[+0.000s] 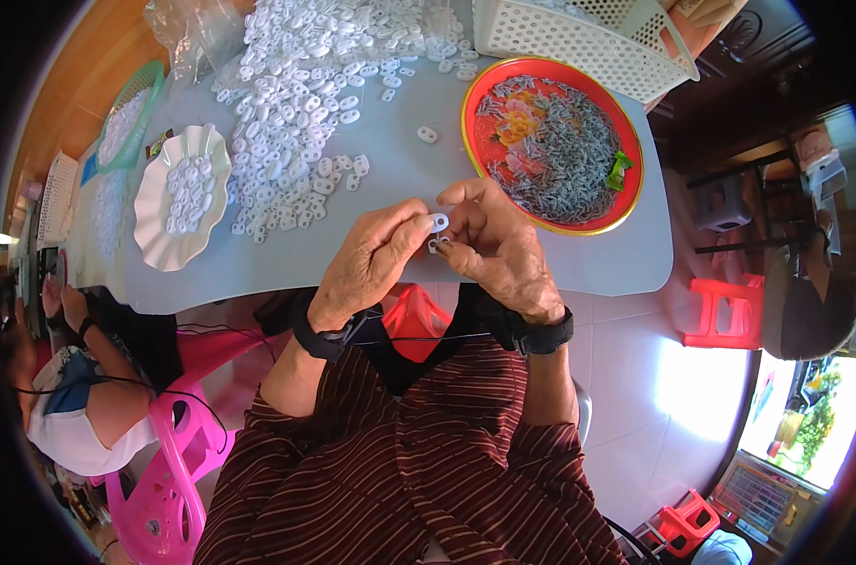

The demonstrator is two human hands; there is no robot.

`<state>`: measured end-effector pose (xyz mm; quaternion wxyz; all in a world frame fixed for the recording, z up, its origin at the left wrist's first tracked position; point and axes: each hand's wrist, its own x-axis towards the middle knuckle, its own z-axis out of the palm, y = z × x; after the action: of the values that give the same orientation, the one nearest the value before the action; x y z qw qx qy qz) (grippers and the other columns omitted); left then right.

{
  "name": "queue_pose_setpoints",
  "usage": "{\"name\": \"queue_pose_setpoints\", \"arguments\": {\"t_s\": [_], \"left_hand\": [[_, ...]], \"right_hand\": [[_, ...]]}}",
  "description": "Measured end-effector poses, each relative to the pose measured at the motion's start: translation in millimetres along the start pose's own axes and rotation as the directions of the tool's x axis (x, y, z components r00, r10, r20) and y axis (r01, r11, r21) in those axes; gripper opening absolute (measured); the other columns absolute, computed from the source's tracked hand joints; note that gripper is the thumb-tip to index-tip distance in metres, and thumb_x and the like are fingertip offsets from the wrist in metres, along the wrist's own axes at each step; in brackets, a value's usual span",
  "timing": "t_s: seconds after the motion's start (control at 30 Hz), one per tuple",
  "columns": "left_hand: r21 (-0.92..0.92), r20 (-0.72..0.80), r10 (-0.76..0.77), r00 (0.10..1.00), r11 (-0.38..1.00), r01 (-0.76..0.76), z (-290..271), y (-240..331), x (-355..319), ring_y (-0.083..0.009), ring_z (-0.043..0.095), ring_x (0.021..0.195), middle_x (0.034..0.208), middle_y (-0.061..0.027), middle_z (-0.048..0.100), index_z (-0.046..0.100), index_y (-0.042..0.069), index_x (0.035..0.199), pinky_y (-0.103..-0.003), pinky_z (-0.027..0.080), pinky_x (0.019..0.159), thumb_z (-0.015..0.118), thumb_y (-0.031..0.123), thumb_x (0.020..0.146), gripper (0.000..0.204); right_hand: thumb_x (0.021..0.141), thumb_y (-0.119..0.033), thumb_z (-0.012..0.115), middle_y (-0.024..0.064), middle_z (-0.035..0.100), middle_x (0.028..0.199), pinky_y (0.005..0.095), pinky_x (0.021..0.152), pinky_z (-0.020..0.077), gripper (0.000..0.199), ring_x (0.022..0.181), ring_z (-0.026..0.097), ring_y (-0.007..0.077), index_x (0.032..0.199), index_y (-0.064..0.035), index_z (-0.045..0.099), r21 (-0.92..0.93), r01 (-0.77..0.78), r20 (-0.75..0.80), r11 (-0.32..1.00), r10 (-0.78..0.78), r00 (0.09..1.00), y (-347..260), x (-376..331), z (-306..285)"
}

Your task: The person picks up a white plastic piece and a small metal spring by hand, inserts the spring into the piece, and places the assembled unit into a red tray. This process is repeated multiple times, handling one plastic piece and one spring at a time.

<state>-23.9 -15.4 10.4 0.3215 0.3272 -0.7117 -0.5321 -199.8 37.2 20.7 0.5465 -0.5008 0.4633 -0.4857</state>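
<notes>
At frame centre, the left hand and right hand together pinch a small white ring piece (a pile of white pieces lies at upper left).

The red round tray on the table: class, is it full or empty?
Mostly full. The red tray carries a wide heap of small grey pieces over most of its floor, with a green wrapper at its right edge; only the rim stays bare.
</notes>
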Motion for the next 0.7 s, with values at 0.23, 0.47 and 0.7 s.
{"name": "queue_pose_setpoints", "arguments": {"t_s": [0.23,0.47,0.7], "left_hand": [[0.001,0.044,0.07,0.997,0.998,-0.07,-1.7,-5.7,-1.3,-0.0117,0.035,0.056,0.06,-0.0028,0.04,0.053,0.0,0.086,-0.028,0.033,0.051,0.045,0.029,0.099,0.032],[-0.015,0.081,0.074,0.994,0.997,-0.073,-3.3,-8.9,-1.0,-0.0114,0.036,0.056,0.06,-0.0027,0.041,0.052,0.001,0.085,-0.028,0.033,0.051,0.046,0.03,0.097,0.032],[-0.017,0.041,0.05,0.998,0.999,-0.049,-2.0,-4.3,-0.7,-0.0124,0.034,0.056,0.06,-0.0032,0.039,0.051,0.0,0.082,-0.029,0.032,0.051,0.047,0.029,0.095,0.032]], "right_hand": [[0.078,0.006,0.062,-0.0002,0.052,0.078,0.0204,0.061,0.0422,0.039,0.067,0.05,0.005,0.113,-0.0037,0.049,0.024,0.011,-0.003,1.0,-0.01,1.0,5.8,-0.7,0.3],[0.077,0.007,0.062,-0.0003,0.052,0.077,0.0207,0.062,0.0427,0.039,0.068,0.05,0.005,0.113,-0.0032,0.048,-0.015,-0.002,0.003,1.0,0.002,1.0,0.4,-0.7,1.1],[0.078,0.005,0.065,0.0007,0.055,0.078,0.021,0.061,0.0441,0.039,0.068,0.052,0.0051,0.113,-0.0019,0.051,0.037,0.073,-0.008,0.997,-0.073,0.997,15.0,-1.8,0.4]]}}
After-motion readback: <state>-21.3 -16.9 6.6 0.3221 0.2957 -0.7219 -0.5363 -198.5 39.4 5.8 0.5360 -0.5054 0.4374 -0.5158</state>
